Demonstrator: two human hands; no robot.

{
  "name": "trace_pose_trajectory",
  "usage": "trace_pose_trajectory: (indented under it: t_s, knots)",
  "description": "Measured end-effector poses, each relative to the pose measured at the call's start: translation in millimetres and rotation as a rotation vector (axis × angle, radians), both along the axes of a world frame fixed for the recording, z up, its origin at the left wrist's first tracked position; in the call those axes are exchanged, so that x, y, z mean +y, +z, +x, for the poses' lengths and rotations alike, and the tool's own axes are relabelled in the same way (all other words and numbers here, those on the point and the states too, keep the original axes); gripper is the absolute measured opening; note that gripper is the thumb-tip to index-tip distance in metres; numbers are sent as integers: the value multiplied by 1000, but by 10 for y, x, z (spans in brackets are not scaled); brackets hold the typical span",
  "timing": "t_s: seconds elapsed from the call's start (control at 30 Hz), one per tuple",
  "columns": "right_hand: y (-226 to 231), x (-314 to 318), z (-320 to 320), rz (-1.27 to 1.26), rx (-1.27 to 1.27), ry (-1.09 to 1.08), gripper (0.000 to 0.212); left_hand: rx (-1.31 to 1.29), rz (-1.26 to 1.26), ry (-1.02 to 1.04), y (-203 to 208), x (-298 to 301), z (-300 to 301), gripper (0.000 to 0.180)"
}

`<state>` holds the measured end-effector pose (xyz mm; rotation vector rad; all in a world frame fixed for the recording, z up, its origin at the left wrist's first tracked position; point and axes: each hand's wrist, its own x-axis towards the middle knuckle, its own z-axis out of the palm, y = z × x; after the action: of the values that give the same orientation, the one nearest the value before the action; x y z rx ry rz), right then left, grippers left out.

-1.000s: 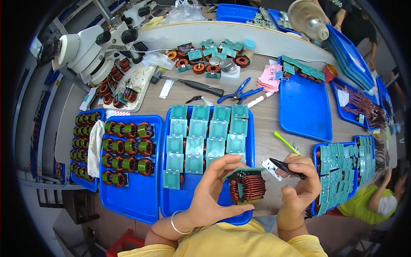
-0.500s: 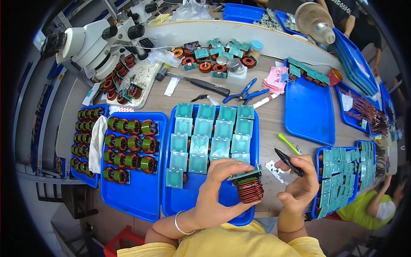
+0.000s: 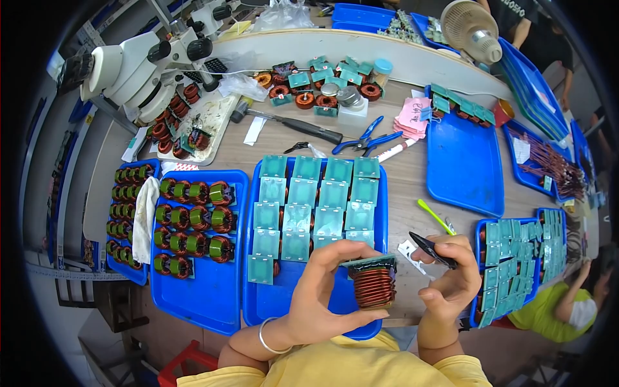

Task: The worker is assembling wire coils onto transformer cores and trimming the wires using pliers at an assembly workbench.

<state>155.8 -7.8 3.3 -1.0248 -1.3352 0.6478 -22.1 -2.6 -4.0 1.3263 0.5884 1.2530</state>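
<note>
My left hand [image 3: 316,293] grips a coil [image 3: 375,287] wound with copper wire between thumb and fingers. A green circuit board [image 3: 369,261] caps the coil, held up above the tray's near right side. To the right, my right hand [image 3: 451,277] pinches a slim black pointed tool [image 3: 433,250], its tip aimed up and left; its exact kind is unclear. The tool is apart from the coil. Beneath and beyond my left hand, a blue tray [image 3: 290,303] holds rows of similar coils with their green boards facing up.
At left, another blue tray [image 3: 193,309] carries coils with green tops beside a white cloth [image 3: 146,216]. A hammer [image 3: 303,129], blue-handled pliers [image 3: 366,143] and a green stick [image 3: 433,214] lie beyond. A microscope [image 3: 122,71] stands far left; full trays [image 3: 480,284] sit right.
The coil has turned in my left hand, showing more of its windings from the side and the board more edge-on. My right hand has barely moved with its black tool.
</note>
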Motion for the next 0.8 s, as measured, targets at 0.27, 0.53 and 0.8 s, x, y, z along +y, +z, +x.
trace_pose_trajectory:
  t_s: [0.27, 0.53, 0.8]
  knots:
    - [-34, 11, 38, 79, 12, 11, 54, -103, -106, -128, 19, 0, -13, 82]
    - [-81, -3, 91, 39, -3, 21, 58, -63, -30, -66, 1, -18, -11, 75]
    - [5, 87, 31, -23, -12, 240, 84, 146, 13, 8, 62, 23, -49, 74]
